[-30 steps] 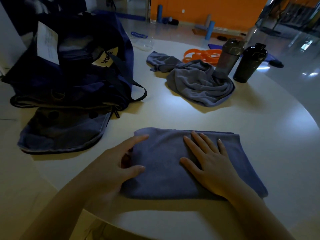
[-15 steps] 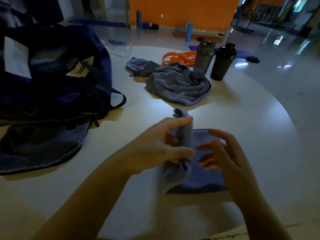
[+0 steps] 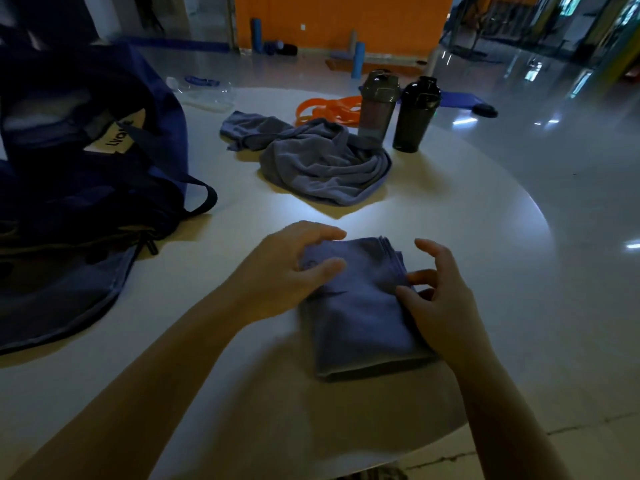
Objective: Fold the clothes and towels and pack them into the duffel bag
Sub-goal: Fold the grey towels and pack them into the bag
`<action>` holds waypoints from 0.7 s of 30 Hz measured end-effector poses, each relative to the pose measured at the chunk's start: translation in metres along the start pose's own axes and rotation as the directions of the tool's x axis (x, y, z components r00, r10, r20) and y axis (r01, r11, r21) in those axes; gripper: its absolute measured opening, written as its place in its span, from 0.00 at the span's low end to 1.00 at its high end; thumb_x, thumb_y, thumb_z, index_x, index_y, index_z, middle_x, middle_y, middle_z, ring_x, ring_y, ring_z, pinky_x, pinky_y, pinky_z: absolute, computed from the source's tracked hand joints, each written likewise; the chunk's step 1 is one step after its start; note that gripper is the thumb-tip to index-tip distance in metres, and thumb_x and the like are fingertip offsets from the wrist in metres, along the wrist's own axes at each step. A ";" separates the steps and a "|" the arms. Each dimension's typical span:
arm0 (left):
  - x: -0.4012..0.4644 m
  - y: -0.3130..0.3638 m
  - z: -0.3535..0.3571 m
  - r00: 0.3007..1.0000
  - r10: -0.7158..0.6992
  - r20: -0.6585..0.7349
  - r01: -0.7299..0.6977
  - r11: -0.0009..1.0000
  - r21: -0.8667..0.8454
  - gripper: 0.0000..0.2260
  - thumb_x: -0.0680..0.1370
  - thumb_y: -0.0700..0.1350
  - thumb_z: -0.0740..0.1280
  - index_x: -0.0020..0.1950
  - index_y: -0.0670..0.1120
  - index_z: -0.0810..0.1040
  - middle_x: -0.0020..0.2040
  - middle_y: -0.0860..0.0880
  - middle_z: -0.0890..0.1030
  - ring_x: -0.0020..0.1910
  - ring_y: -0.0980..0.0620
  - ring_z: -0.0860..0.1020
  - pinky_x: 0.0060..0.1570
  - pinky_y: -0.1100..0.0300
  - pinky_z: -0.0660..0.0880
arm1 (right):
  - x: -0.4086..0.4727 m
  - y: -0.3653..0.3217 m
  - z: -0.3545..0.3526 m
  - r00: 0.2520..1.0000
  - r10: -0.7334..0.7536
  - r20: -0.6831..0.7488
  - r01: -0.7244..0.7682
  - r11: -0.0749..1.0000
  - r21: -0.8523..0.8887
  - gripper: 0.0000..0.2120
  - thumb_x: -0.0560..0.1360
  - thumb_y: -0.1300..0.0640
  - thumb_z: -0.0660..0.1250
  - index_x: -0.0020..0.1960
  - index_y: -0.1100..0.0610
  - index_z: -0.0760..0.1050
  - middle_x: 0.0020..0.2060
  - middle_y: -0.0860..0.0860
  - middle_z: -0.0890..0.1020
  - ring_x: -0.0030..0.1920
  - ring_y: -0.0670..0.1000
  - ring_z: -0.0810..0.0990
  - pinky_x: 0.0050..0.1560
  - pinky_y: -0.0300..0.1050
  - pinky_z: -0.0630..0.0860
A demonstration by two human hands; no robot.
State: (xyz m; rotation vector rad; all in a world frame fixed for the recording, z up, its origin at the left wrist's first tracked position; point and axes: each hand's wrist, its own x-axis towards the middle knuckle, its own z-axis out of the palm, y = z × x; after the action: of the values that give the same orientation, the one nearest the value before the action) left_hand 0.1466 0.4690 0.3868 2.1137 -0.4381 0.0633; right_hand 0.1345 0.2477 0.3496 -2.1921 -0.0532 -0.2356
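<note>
- Two hands flank the folded towel on the worktop: left hand rests loosely curled on it, right hand touches its layered edge, neither gripping.
- Soft, light, floppy; probably best lifted from beneath both sides.

My dark navy fabric duffel bag runs off the left edge; my left hand hides the folded blue-grey towel's near-left corner; the bag's label reads only partly.

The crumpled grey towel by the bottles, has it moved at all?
No. The crumpled grey towel still lies against the same two shaker bottles; only the camera shifted.
</note>
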 end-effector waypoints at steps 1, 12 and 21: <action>0.005 -0.003 0.005 0.998 0.041 0.051 -0.046 0.994 0.103 0.18 0.75 0.53 0.67 0.64 0.58 0.72 0.61 0.61 0.72 0.61 0.61 0.69 0.59 0.73 0.64 | 0.000 0.003 0.000 1.000 0.013 0.000 -0.013 1.000 -0.011 0.29 0.75 0.61 0.68 0.70 0.46 0.61 0.43 0.43 0.78 0.44 0.46 0.80 0.48 0.48 0.78; -0.001 -0.033 0.029 0.954 -0.048 0.298 -0.156 0.766 0.623 0.32 0.72 0.70 0.45 0.76 0.64 0.50 0.79 0.55 0.49 0.75 0.53 0.49 0.71 0.59 0.44 | -0.029 0.010 0.003 0.938 -0.348 -0.006 0.306 0.832 -0.463 0.17 0.72 0.51 0.70 0.58 0.51 0.72 0.51 0.51 0.77 0.43 0.53 0.79 0.34 0.47 0.78; -0.102 -0.037 -0.028 0.958 -0.189 0.214 0.024 0.799 0.600 0.34 0.72 0.71 0.39 0.77 0.62 0.50 0.78 0.52 0.55 0.71 0.51 0.59 0.67 0.53 0.63 | 0.041 0.001 0.051 0.660 -0.591 0.464 0.751 0.499 -0.433 0.24 0.81 0.37 0.44 0.65 0.49 0.68 0.55 0.53 0.82 0.49 0.55 0.83 0.43 0.51 0.81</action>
State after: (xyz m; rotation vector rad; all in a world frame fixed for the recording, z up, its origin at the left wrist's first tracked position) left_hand 0.0668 0.5390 0.3507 2.7876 -0.4985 -0.1752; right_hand 0.1829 0.2866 0.3273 -2.7194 -1.1858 -0.4547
